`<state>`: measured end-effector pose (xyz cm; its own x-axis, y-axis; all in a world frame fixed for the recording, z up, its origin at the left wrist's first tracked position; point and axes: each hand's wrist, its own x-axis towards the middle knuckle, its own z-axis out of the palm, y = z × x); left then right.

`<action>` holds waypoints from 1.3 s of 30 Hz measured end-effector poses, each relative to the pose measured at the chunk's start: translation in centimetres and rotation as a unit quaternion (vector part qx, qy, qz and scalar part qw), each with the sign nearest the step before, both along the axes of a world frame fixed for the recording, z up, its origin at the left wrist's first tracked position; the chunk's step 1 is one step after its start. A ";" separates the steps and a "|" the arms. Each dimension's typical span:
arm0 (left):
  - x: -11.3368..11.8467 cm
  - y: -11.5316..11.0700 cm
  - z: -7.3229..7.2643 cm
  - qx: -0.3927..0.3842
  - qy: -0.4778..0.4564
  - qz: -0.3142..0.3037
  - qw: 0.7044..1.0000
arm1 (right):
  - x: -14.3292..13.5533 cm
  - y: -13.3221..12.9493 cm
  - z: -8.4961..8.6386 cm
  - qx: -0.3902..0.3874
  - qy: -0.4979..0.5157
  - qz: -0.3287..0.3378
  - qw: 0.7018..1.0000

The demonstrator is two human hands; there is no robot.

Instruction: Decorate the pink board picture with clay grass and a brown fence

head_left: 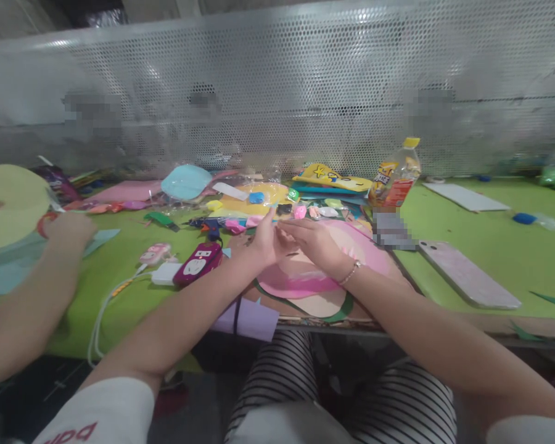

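My left hand and my right hand meet palm to palm above a pink round paper piece. The right fingers lie across the left palm. Whatever may be between the palms is hidden. Beneath the pink piece are cream and dark green layers on a brown board. Small lumps of coloured clay, among them a pink one and a blue one, lie just beyond my hands.
At the left, another person's hand holds red-handled scissors by a pale yellow paper circle. A purple device with white cables, a drink bottle and a phone lie around the board. A perforated metal screen stands behind.
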<state>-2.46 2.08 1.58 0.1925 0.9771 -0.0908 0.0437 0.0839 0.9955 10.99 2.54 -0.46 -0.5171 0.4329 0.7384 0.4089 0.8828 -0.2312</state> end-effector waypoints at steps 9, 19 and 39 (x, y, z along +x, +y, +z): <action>-0.9 -0.2 0.5 0.020 -0.188 -0.035 0.981 | -1.3 -0.8 -0.6 0.049 -0.113 0.057 0.991; -0.7 -0.5 0.4 0.001 -0.193 -0.059 0.979 | -0.7 -1.4 0.5 0.026 -0.163 0.000 0.986; -1.2 -1.4 0.9 -0.012 -0.151 -0.121 0.981 | 1.0 -1.7 1.9 0.121 -0.251 -0.003 0.960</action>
<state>-3.70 0.69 2.50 0.4404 0.8976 -0.0166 -0.2305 0.1309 0.9642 11.97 0.89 1.40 -0.8321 0.2846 0.4761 0.4207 0.8832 0.2072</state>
